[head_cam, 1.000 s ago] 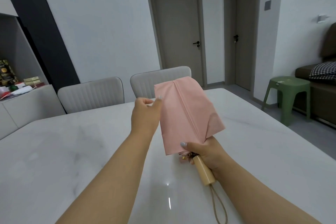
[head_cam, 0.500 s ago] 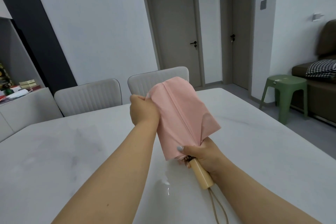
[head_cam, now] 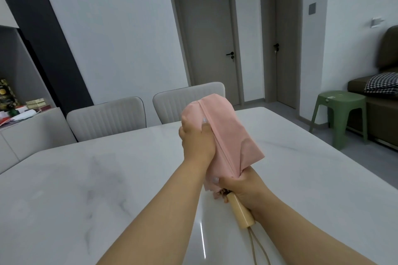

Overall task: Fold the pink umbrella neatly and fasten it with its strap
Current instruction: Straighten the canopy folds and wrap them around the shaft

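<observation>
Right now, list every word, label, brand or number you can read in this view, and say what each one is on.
No text here can be read.
Boxes on the sideboard: printing too small and blurred to read.
Dark gold-patterned package at the left edge: print blurred.
Green stool: a small pale sticker, unreadable.
Pink umbrella and its wooden handle: no visible lettering.

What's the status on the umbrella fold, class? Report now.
Left hand grips the umbrella canopy mid-way. Right hand holds canopy base above the handle. Strap not seen, not fastened. Nothing in the way over the table.
</observation>
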The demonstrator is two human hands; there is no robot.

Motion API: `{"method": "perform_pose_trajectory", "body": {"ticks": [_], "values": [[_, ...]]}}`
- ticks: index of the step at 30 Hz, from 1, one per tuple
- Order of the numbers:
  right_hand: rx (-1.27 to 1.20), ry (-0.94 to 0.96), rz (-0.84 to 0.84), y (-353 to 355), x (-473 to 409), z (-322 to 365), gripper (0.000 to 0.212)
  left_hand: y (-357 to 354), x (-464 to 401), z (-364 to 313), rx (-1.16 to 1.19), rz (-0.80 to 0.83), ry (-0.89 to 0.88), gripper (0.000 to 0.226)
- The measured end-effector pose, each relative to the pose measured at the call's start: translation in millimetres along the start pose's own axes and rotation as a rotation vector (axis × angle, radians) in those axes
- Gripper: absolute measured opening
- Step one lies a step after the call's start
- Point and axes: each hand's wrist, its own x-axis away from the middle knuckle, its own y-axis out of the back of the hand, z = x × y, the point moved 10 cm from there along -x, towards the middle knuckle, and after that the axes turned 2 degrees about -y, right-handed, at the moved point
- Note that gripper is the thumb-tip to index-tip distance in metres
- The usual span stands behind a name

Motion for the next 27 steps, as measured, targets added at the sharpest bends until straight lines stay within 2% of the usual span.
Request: {"method": "perform_pose_trajectory", "body": {"ticks": [3,9,11,14,15,22,25,27], "values": [[0.034,-0.019,0.005,-2.3,0.8,-2.7,0.049,-0.6,-0.8,20.6,0.091,0.018,0.163,0.078],[0.054,-0.061,0.051,-7.9,6.8,-1.8,0.041,-3.7,3.2,54.3,0.404,0.065,0.425,0.099],[0.045,-0.068,0.054,-8.9,8.0,-1.7,0.049,-8.5,2.5,56.6,0.510,0.125,0.436,0.097],[0.021,-0.074,0.069,-9.3,9.1,-2.7,0.053,-9.6,1.0,48.7,0.625,0.172,0.386,0.059],[0.011,-0.075,0.077,-10.2,10.2,-2.7,0.053,-11.1,1.2,47.7,0.657,0.188,0.390,0.054],[-0.043,-0.045,0.134,-18.0,15.5,3.1,0.058,-21.4,-1.9,45.5,0.799,0.256,0.398,0.061],[-0.188,-0.061,0.230,-29.4,19.9,5.3,0.053,-30.0,-2.6,48.6,0.922,0.305,0.422,0.069],[-0.245,-0.064,0.258,-32.9,21.6,7.5,0.056,-29.9,0.6,46.3,0.970,0.312,0.431,0.067]]}}
